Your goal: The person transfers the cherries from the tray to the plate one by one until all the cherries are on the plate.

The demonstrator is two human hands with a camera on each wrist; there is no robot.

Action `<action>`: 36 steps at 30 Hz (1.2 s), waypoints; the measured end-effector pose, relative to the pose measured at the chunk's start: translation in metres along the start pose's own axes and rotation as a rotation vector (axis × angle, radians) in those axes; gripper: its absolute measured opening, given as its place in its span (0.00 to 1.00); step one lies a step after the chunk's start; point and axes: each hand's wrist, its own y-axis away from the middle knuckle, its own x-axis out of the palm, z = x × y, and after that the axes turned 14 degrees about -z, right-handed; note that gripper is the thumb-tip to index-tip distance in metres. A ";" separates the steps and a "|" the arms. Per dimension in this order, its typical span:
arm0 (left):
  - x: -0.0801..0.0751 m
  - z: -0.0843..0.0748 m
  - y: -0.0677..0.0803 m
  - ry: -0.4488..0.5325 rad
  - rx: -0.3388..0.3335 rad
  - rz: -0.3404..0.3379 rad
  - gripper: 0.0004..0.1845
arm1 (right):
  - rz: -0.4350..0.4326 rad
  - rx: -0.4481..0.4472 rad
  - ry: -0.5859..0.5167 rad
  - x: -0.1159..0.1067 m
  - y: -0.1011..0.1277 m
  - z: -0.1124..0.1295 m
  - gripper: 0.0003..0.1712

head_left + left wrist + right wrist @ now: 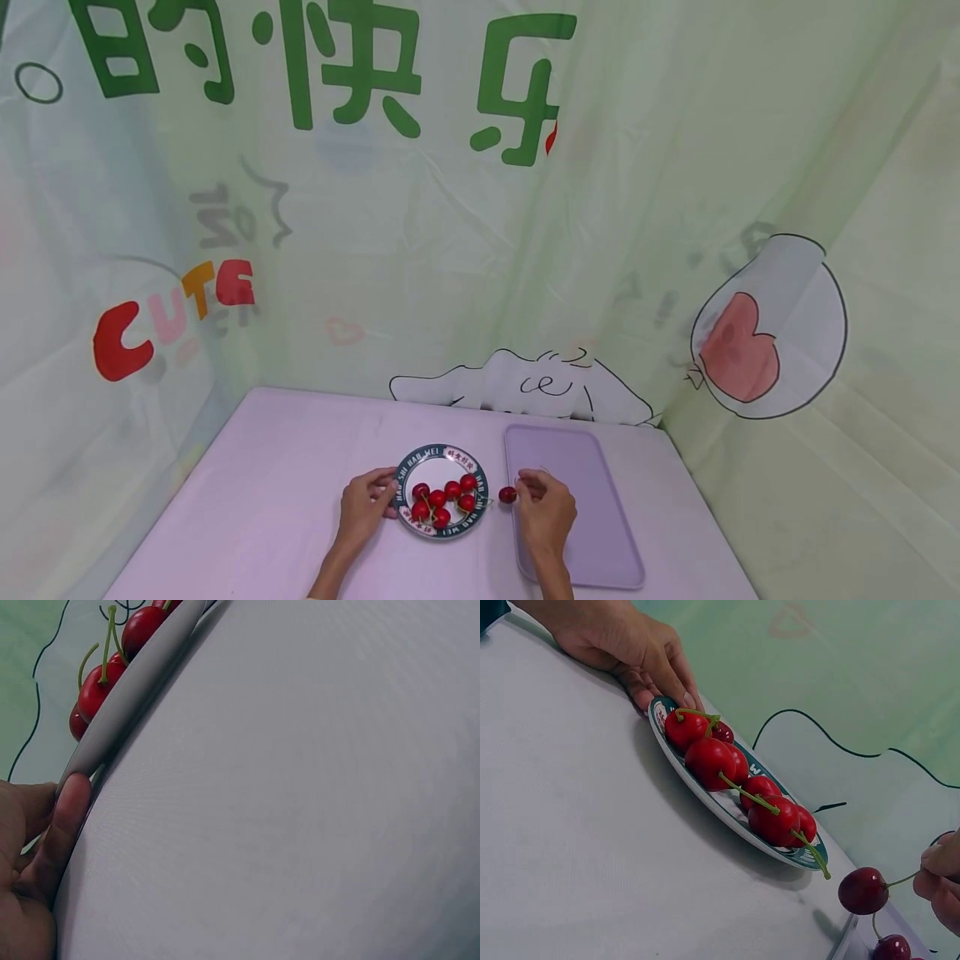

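Note:
A round plate (420, 462) with a dark lettered rim lies on the lilac table and carries several red cherries (444, 498) with green stems. My left hand (388, 497) grips the plate's left rim; in the left wrist view the thumb (66, 819) presses against the rim (127, 694). My right hand (523, 490) pinches the stem of one cherry (507, 495), which hangs just right of the plate at the left edge of a purple tray (581, 517). In the right wrist view that cherry (863, 890) is in the air, and a second cherry (891, 949) lies below it on the tray.
A pale green printed cloth backdrop (480, 250) closes off the table at the back and on both sides. The lilac tablecloth (285, 475) stretches bare to the left of the plate.

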 end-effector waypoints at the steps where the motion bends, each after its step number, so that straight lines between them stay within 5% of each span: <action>1: 0.000 0.000 0.000 0.001 -0.001 0.000 0.18 | 0.000 0.005 -0.003 0.000 0.000 -0.001 0.08; 36: 0.000 0.000 0.001 0.005 0.000 0.004 0.18 | 0.057 0.363 -0.219 0.000 0.004 -0.002 0.08</action>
